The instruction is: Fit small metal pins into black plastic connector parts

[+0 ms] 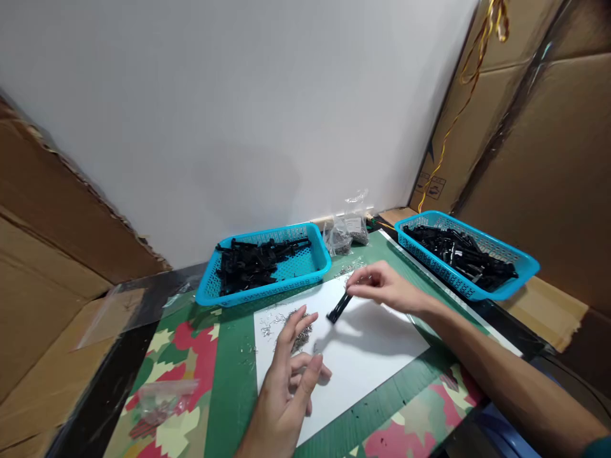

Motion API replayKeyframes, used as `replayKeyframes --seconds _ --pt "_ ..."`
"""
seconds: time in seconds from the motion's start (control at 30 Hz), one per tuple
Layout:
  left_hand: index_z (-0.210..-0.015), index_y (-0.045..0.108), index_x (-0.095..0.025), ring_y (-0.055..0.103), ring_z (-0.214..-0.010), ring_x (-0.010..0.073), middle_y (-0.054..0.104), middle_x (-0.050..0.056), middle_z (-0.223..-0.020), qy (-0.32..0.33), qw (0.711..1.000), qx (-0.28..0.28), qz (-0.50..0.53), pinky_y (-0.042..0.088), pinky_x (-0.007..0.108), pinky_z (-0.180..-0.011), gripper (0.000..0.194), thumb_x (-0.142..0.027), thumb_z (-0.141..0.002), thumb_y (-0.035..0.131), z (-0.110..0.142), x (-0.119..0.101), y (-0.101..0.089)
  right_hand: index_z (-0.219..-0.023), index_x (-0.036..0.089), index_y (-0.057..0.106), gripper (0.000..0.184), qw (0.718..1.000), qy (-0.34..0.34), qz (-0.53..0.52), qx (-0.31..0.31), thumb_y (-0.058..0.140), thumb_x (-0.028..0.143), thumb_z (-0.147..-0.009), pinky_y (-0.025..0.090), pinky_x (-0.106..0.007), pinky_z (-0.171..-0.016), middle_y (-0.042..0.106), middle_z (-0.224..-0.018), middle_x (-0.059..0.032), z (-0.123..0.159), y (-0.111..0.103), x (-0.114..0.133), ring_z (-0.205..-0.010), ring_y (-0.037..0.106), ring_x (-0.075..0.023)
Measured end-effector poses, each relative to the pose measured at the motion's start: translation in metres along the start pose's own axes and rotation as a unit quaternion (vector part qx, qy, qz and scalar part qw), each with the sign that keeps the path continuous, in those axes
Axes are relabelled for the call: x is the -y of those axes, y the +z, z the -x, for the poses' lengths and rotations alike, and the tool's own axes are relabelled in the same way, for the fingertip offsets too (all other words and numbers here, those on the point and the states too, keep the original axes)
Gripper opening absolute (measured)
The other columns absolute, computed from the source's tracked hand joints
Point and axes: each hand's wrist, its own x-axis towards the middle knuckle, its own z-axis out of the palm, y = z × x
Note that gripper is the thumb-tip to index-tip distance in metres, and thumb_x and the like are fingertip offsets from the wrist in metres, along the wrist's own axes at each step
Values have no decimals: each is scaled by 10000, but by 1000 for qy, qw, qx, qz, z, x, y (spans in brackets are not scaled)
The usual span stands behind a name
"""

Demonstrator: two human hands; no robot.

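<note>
Off the sheet's [353,369] upper left edge stood a basket [305,262] of black parts. The left hand [285,395] hung over the sheet's left side, thumb and fingers spread, holding nothing I could make out; keeping clear of the metal bits [300,340] there seemed wise, as they looked apt to tangle. The black part [339,308] slanted above the sheet's middle, lower end free; a light, steady grip would suit it. The right hand [384,287] pinched its upper end, forearm slanting in past the sheet's right edge.
</note>
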Motion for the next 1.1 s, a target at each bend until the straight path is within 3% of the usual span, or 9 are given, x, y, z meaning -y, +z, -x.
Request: replayKeyframes --seconds 0.1,0.23,0.33,0.43,0.53,0.77,0.9,0.97,1.1 --pt "-1628 323 -414 668 -800 155 463 134 -1614 22 1000 0 -6 459 220 -515 634 -572 -1064 565 2 0 0 -961 148 759 646 981 44 127 -140 486 733 -980 306 -290 -564 634 -733 -54 2 -49 -4 -618 470 -159" --pt "-1503 510 -289 619 -770 164 639 106 -1245 29 998 43 -34 477 247 -578 498 -540 -1074 554 0 6 -5 -898 167 781 389 910 143 297 -252 609 513 -940 308 -309 -611 723 -844 -133 14 -119 -10 -754 606 -237" --pt "-1256 672 -222 573 -684 140 626 68 -1088 59 995 61 -48 484 269 -601 336 -473 -1088 527 -2 9 -6 -797 168 796 279 875 211 368 -235 676 393 -908 330 -328 -626 731 -743 -142 21 -157 -10 -704 644 -253" --pt "-1078 716 -201 543 -612 110 617 47 -1050 82 993 67 -45 458 265 -574 272 -382 -1081 512 -2 10 -6 -718 133 795 285 869 217 408 -176 709 334 -900 354 -353 -623 729 -686 -171 18 -169 -2 -648 648 -254" --pt "-981 723 -180 515 -557 92 602 32 -970 74 994 65 -35 420 247 -523 255 -312 -1044 514 -2 12 -5 -896 144 829 338 883 145 429 -125 600 373 -991 402 -322 -628 792 -842 -162 3 -149 17 -722 700 -249" --pt "-880 722 -148 423 -417 64 545 -23 -708 25 998 50 -1 314 225 -459 255 -340 -968 578 -7 13 -7 -1103 266 809 226 885 -54 463 19 602 309 -1026 457 -314 -755 808 -994 -63 -71 -47 86 -904 729 -224" --pt "-820 750 -159 427 -461 98 571 -8 -645 6 999 37 2 305 223 -455 233 -356 -905 661 -4 10 -9 -1241 210 738 267 870 -67 483 76 675 377 -1042 587 -400 -907 753 -1195 -84 -129 -16 104 -1043 725 -237" --pt "-789 763 -166 452 -507 116 578 0 -627 1 999 32 3 331 221 -478 198 -332 -872 691 -1 10 -10 -1351 180 661 368 859 -53 501 90 691 381 -1044 616 -470 -955 682 -1348 -113 -154 -2 102 -1132 707 -257" --pt "-779 774 -173 474 -536 129 583 6 -625 -10 1000 19 19 346 218 -485 185 -315 -861 690 3 10 -9 -1371 167 650 399 839 -27 535 96 709 372 -1033 614 -475 -966 668 -1371 -129 -179 31 85 -1161 700 -272"
